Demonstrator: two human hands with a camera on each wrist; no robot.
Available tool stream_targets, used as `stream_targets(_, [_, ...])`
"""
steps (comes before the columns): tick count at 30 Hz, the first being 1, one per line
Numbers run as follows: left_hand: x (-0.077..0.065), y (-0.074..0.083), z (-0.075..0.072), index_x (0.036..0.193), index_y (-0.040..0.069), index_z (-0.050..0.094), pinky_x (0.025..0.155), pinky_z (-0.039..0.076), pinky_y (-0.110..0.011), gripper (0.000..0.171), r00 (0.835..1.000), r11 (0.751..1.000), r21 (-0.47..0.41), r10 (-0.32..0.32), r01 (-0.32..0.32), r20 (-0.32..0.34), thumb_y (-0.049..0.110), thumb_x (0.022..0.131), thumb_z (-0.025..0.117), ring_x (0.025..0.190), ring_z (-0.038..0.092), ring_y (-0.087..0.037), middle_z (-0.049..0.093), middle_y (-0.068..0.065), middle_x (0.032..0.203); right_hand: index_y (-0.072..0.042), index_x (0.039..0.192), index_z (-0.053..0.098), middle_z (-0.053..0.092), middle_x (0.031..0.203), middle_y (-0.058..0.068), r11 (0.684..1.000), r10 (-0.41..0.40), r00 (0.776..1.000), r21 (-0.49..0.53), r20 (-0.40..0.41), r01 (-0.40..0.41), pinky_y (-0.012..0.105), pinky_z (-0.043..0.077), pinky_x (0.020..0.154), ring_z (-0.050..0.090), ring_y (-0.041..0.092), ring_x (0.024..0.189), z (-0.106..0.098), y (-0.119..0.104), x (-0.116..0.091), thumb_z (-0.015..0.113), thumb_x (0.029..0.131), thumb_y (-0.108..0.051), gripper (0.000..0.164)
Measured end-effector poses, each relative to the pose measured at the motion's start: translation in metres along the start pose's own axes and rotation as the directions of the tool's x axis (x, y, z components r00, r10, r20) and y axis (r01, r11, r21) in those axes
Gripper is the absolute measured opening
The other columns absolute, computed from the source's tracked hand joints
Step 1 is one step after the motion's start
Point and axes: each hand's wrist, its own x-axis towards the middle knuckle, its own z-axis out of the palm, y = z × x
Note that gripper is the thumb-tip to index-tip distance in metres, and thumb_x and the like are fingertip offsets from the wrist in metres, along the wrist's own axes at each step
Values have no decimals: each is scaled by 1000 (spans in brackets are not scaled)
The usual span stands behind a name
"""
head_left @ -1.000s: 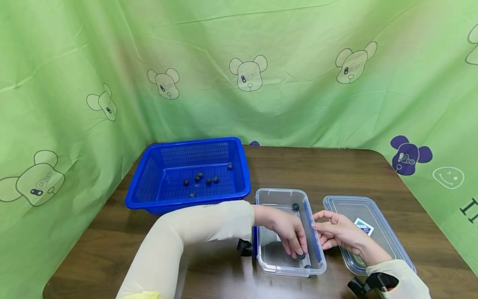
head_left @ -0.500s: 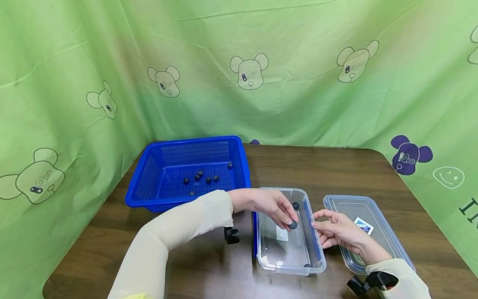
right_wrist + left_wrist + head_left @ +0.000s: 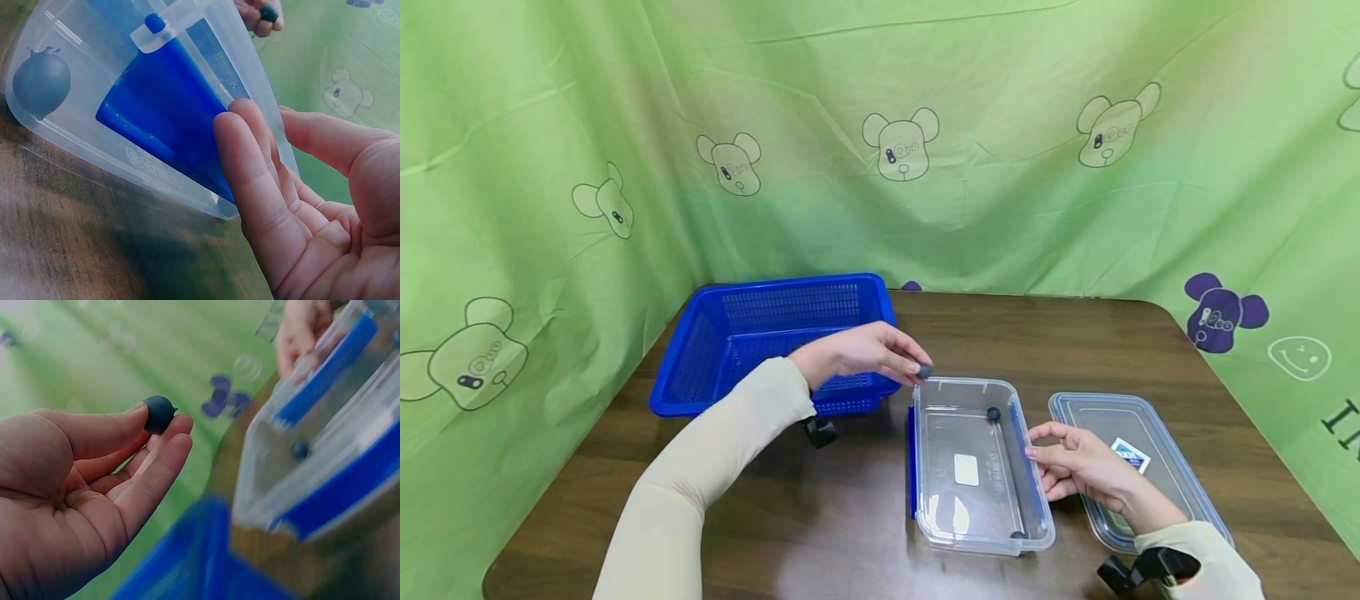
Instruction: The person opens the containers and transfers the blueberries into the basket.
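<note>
Between thumb and fingertips, my left hand [image 3: 868, 348] pinches a small dark blueberry [image 3: 160, 415], which shows a little pointed tip. In the head view this hand is above the basket's right front corner, with the berry beside the back left corner of a clear plastic box [image 3: 955, 546]. My right hand [image 3: 1078, 467] holds the box's right wall, thumb at the rim and fingers against the outside by a blue latch [image 3: 169, 106]. Inside the box lie a blueberry [image 3: 993, 414] near the back and another blueberry [image 3: 42, 84] in the front right corner.
The blue mesh basket [image 3: 688, 354] stands at the back left; my left hand and sleeve hide much of its inside. A clear lid [image 3: 1138, 408] with a label lies right of the box, partly under my right hand. A green curtain [image 3: 985, 225] hangs behind the wooden table [image 3: 1000, 333].
My left hand has lifted a blueberry out of the box's front part and carried it back and left, to the basket's corner. The right hand stays on the box.
</note>
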Motion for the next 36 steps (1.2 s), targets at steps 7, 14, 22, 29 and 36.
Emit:
stream_targets(7, [-23,-20,-48,128,-19,53,105,45,-52,30,985,997,-72,12,-25,-175,-10,99,51,110,65,-32,65,-24,116,-13,115,53,70,79,4,1000,5,1000,1,-7,-5,29,62,64,69,12,68,1,0,0,50,103,-5,14])
stream_targets(14, [-51,-49,-90,131,-19,50,105,47,-47,33,948,997,-69,-63,43,-313,-8,100,51,106,66,-26,66,-20,116,-14,114,54,69,79,4,1000,-5,1000,17,6,5,27,61,64,69,11,68,4,2,1,49,104,-4,15])
stream_targets(22, [-68,-59,-121,137,-20,43,108,44,-49,39,921,985,-63,-174,163,-350,-8,100,49,117,61,-34,54,-33,132,-13,114,53,69,79,4,1000,-4,1000,7,-7,4,28,61,64,68,11,67,3,1,0,51,103,-5,14])
stream_targets(29, [-71,-67,-142,136,-20,43,106,46,-46,38,904,973,-43,-227,227,-363,-9,100,49,114,63,-33,49,-36,137,-13,114,53,70,79,4,1000,-9,1000,7,2,9,28,61,64,69,11,68,2,0,1,50,104,-4,15])
stream_targets(36, [-74,-79,-152,130,-21,49,101,51,-43,34,870,937,19,-315,348,-379,-7,99,51,107,65,-32,54,-35,130,-14,114,54,70,79,4,1000,-13,1000,5,-10,13,28,61,63,68,11,68,4,0,-1,51,103,-4,15])
